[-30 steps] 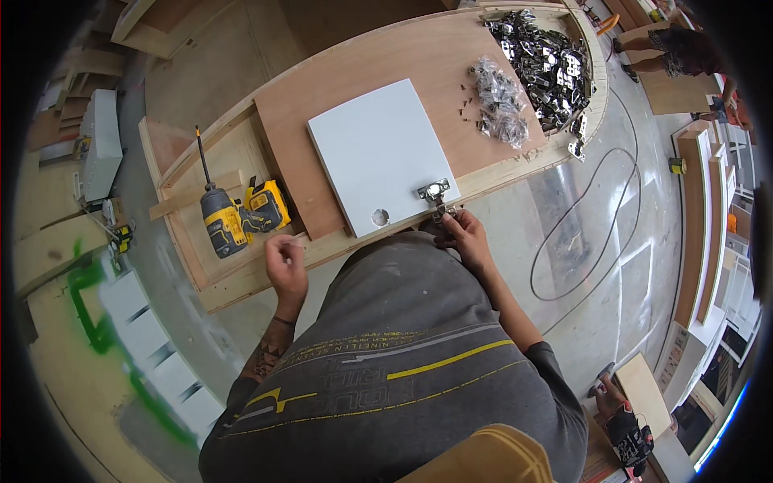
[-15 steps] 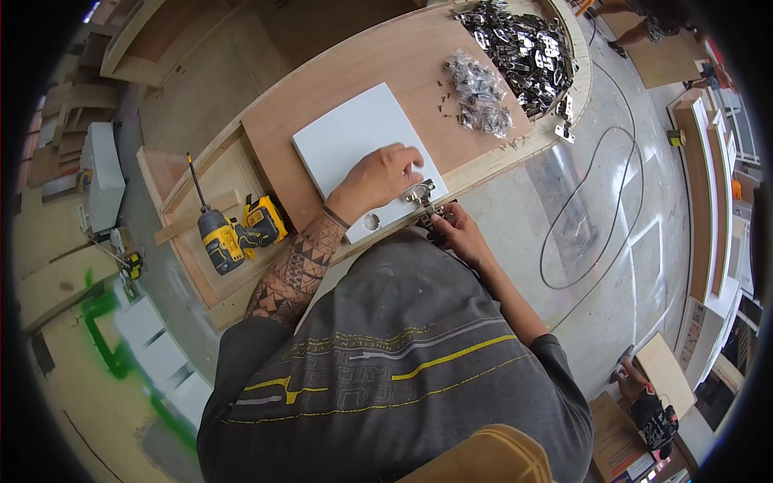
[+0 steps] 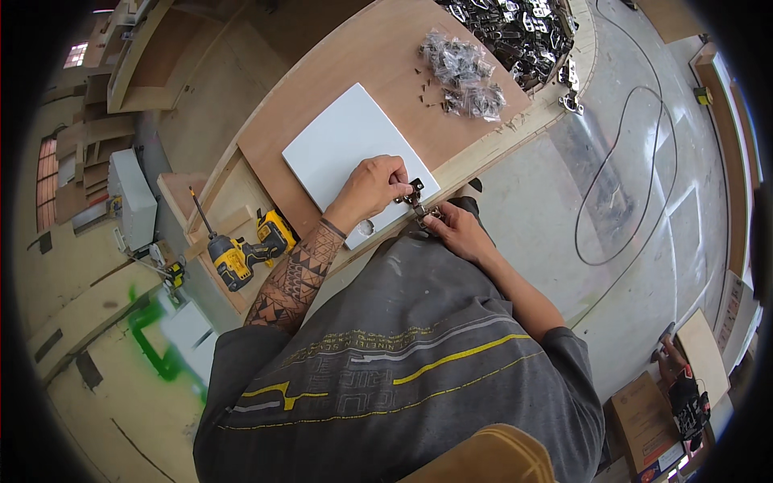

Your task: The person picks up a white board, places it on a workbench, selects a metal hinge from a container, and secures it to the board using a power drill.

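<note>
A white panel (image 3: 338,145) lies on a brown board, with one round cup hole (image 3: 366,228) near its front corner. Over the panel's right corner is a metal cabinet hinge (image 3: 415,195), tilted up from the surface. My left hand (image 3: 372,189), closed, pinches the upper end of the hinge between thumb and fingers. My right hand (image 3: 460,232) is closed round its lower end, just off the panel's near edge. Whether the hinge touches the panel is hidden by my fingers.
Plastic bags of small screws (image 3: 463,72) lie on the board (image 3: 298,97), several loose screws beside them. A heap of hinges (image 3: 523,32) fills the far right. A yellow cordless driver (image 3: 233,262) rests at the left. A cable (image 3: 581,209) loops across the floor.
My left fingers have come down onto the hinge and closed on it. The hinge has turned more upright between both hands. The whole view has shifted slightly.
</note>
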Action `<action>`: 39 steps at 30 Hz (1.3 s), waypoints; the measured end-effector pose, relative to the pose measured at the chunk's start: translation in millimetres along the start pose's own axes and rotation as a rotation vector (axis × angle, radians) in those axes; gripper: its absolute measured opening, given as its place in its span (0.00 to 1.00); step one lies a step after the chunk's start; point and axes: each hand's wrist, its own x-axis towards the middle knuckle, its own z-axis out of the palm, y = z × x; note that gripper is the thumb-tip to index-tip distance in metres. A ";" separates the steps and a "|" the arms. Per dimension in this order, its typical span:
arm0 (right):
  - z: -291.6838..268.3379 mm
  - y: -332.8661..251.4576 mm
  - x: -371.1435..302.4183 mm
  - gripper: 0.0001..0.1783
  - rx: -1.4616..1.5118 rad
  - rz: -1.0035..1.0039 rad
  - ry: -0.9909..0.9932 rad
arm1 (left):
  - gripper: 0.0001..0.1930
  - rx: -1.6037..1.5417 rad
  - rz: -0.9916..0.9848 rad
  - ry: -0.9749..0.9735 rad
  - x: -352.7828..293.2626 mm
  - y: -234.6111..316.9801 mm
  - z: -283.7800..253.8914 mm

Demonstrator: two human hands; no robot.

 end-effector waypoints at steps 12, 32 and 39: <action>-1.8 1.2 2.8 0.24 0.134 0.019 -0.042 | 0.18 0.131 -0.022 -0.014 3.8 3.4 -6.5; 0.3 -8.9 2.4 0.26 0.345 0.180 0.008 | 0.13 0.302 0.300 0.463 111.5 -4.8 -10.9; 6.2 13.6 11.2 0.19 0.170 0.101 0.071 | 0.09 0.332 0.279 0.426 126.1 -6.5 -13.0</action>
